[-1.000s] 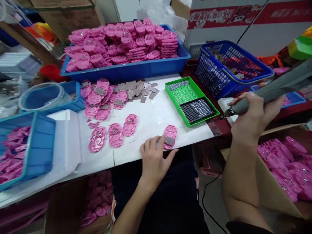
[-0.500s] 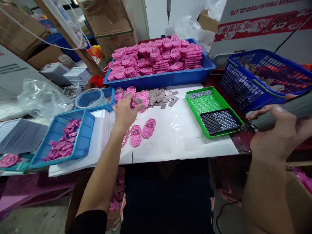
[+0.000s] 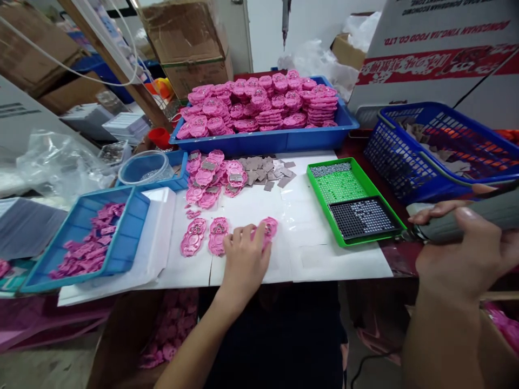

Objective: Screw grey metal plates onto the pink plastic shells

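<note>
Two hands: ours only. We see no other person at the bench.
Left hand (image 3: 245, 259): palm down at the front of the white sheet (image 3: 324, 259), fingers spread and nearly flat. The fingertips press on one pink moulded plastic piece (image 3: 270, 227) and do not curl round it.
Right hand (image 3: 466, 254): fingers wrapped tight round the barrel of a grey electric driver (image 3: 466, 219). It is held level off the right edge of the sheet, bit end pointing left, close to the near corner of the green plastic tray (image 3: 373, 236).
Piece under the fingers: it lies flat on the sheet, at the right end of the front row. Two like pink pieces (image 3: 193, 236) lie to the left of the hand, and the hand hides the part of the row between.
Change, left: half a second ago this hand was stretched back to the loose heap of pink pieces (image 3: 211, 175), and the front right of the sheet was bare. Now the hand is drawn in and a piece lies there.
Change, right: almost none. Same grip, same place beside the tray.
Reading: we judge one piece has come from heap to front row. It is pinned but not yet met by the bit.
Behind: grey square pads (image 3: 263, 168) lie beside the heap. The long blue bin (image 3: 263, 141) holds stacked pink pieces.
Right rear: blue mesh basket (image 3: 389, 156).
</note>
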`<action>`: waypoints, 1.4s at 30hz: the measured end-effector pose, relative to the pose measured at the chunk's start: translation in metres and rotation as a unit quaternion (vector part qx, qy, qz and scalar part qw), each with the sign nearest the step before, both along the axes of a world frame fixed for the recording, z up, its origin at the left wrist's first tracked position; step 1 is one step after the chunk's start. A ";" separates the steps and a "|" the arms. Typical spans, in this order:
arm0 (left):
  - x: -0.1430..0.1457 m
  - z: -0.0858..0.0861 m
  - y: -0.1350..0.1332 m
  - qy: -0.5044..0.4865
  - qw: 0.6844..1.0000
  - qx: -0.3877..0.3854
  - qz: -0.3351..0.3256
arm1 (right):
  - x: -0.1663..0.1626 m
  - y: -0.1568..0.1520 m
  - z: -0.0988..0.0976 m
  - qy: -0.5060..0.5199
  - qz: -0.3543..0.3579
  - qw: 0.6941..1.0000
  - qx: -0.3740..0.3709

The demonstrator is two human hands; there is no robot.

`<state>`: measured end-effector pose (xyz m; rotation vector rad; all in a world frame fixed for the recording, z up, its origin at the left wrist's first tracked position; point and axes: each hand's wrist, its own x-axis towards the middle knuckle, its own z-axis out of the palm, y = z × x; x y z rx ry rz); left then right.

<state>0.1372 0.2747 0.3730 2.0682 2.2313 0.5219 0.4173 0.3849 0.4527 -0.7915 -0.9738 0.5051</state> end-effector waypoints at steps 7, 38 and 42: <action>0.042 0.004 0.020 -0.151 0.966 -0.037 -0.207 | -0.003 -0.013 0.002 0.016 -0.010 1.000 -0.010; 0.013 -0.005 -0.067 0.027 0.985 0.031 -0.168 | -0.021 0.017 -0.011 -0.049 0.068 0.995 -0.051; 0.013 -0.012 -0.076 -0.003 0.978 0.088 -0.188 | -0.024 0.019 -0.017 -0.036 0.069 0.996 -0.040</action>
